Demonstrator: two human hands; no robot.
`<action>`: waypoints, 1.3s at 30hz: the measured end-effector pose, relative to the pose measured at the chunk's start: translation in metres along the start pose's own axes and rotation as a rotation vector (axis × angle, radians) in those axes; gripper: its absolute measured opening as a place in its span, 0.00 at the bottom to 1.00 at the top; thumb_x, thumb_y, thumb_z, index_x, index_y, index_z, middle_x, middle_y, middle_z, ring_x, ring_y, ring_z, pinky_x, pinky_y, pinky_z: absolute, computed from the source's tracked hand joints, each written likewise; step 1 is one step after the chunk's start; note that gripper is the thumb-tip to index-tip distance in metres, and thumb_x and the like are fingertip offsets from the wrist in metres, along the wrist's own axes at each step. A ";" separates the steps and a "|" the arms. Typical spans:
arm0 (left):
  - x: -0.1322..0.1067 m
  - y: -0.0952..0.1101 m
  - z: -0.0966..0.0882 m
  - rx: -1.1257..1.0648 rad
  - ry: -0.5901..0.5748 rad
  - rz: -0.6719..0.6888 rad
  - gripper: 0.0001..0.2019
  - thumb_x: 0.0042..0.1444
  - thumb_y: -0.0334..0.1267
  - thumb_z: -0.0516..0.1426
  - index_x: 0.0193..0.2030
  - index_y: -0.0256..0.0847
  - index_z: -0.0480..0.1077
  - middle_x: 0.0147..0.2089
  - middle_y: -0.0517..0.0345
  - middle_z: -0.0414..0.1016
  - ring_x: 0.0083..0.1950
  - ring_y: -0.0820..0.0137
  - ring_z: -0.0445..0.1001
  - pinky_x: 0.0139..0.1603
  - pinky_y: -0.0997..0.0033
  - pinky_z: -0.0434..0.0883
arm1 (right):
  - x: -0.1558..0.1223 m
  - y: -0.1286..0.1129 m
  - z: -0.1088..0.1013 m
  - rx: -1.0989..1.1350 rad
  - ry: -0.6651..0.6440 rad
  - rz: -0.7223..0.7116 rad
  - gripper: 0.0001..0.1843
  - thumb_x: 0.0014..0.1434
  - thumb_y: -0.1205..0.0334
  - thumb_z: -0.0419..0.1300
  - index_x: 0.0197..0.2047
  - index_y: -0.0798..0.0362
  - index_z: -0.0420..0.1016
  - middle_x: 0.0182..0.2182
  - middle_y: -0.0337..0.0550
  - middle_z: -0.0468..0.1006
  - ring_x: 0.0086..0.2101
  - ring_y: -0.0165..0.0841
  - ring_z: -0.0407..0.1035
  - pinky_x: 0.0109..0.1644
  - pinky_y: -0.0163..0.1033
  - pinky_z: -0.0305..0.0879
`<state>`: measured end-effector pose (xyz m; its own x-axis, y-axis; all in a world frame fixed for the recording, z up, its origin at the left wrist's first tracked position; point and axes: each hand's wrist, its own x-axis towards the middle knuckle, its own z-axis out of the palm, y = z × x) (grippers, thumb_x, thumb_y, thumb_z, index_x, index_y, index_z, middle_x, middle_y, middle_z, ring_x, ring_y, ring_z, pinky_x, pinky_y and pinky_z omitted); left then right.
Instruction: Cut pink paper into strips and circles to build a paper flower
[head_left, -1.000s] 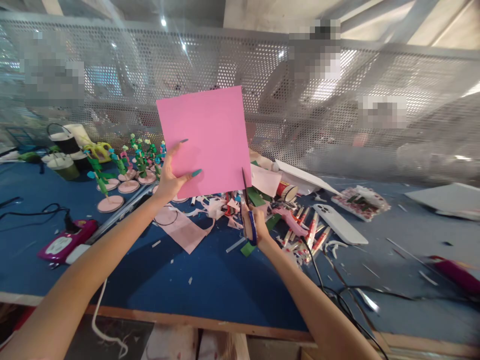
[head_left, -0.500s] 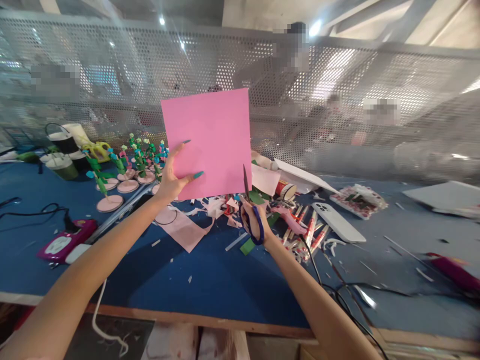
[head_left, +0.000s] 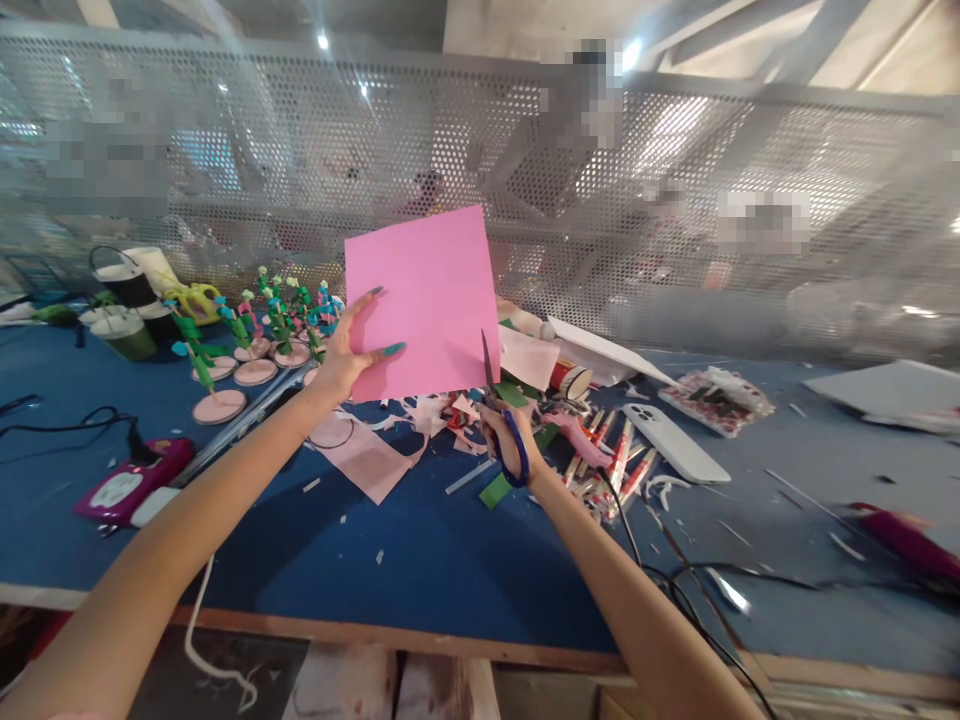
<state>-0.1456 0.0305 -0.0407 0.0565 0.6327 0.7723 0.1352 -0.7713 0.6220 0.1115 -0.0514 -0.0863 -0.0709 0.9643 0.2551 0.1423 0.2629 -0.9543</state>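
Note:
My left hand (head_left: 351,352) holds a pink paper sheet (head_left: 424,298) upright above the blue table (head_left: 420,560), thumb on the front and fingers behind its lower left part. My right hand (head_left: 508,442) grips blue-handled scissors (head_left: 504,418). Their blades point up and meet the sheet's lower right edge. Pink paper scraps (head_left: 367,455) lie on the table under both hands.
Small green and pink paper figures on round bases (head_left: 255,345) stand at the back left near cups (head_left: 131,300). A magenta device (head_left: 127,488) with cables lies left. A white phone (head_left: 679,443), glue sticks (head_left: 626,465), black cables (head_left: 690,590) and a perforated metal screen (head_left: 675,200) sit right and behind.
The pink sheet has dropped lower and tilted, moving slightly right. The scissors have risen a little so their blades meet its lower right edge.

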 end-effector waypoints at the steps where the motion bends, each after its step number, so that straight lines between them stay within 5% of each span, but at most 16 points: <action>1: 0.000 -0.001 0.000 -0.013 -0.008 -0.020 0.40 0.40 0.43 0.69 0.61 0.51 0.61 0.66 0.51 0.59 0.69 0.56 0.55 0.67 0.45 0.57 | 0.000 0.000 0.000 0.027 0.000 0.010 0.23 0.53 0.40 0.56 0.23 0.50 0.57 0.11 0.27 0.56 0.10 0.23 0.51 0.13 0.31 0.51; 8: -0.003 -0.007 -0.001 -0.124 -0.081 -0.266 0.34 0.41 0.39 0.68 0.58 0.49 0.65 0.65 0.49 0.60 0.63 0.54 0.65 0.56 0.43 0.70 | 0.000 -0.006 -0.001 0.137 -0.067 0.046 0.23 0.49 0.40 0.59 0.23 0.51 0.62 0.12 0.29 0.59 0.12 0.23 0.53 0.15 0.32 0.52; 16: -0.002 0.013 0.005 0.053 -0.045 -0.003 0.39 0.39 0.43 0.69 0.60 0.49 0.61 0.65 0.49 0.62 0.67 0.56 0.58 0.68 0.45 0.54 | 0.001 0.006 0.000 0.111 -0.030 -0.007 0.24 0.52 0.37 0.55 0.23 0.50 0.60 0.13 0.30 0.58 0.12 0.24 0.52 0.15 0.33 0.52; 23: -0.005 0.016 0.004 0.176 0.008 0.105 0.40 0.41 0.48 0.67 0.62 0.49 0.59 0.65 0.48 0.62 0.67 0.56 0.58 0.69 0.46 0.53 | 0.001 0.003 0.000 0.051 0.041 0.005 0.23 0.51 0.37 0.55 0.23 0.49 0.60 0.12 0.31 0.58 0.13 0.25 0.53 0.16 0.33 0.53; 39: -0.008 0.021 0.012 0.011 -0.022 0.018 0.39 0.40 0.41 0.69 0.60 0.49 0.60 0.66 0.49 0.60 0.69 0.57 0.55 0.69 0.44 0.52 | 0.000 0.007 -0.002 -0.032 0.061 -0.050 0.20 0.56 0.42 0.53 0.24 0.50 0.61 0.12 0.31 0.61 0.14 0.26 0.55 0.18 0.33 0.54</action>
<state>-0.1313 0.0101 -0.0351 0.0803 0.6206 0.7800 0.1447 -0.7815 0.6069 0.1147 -0.0493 -0.0922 -0.0189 0.9500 0.3118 0.1713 0.3103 -0.9351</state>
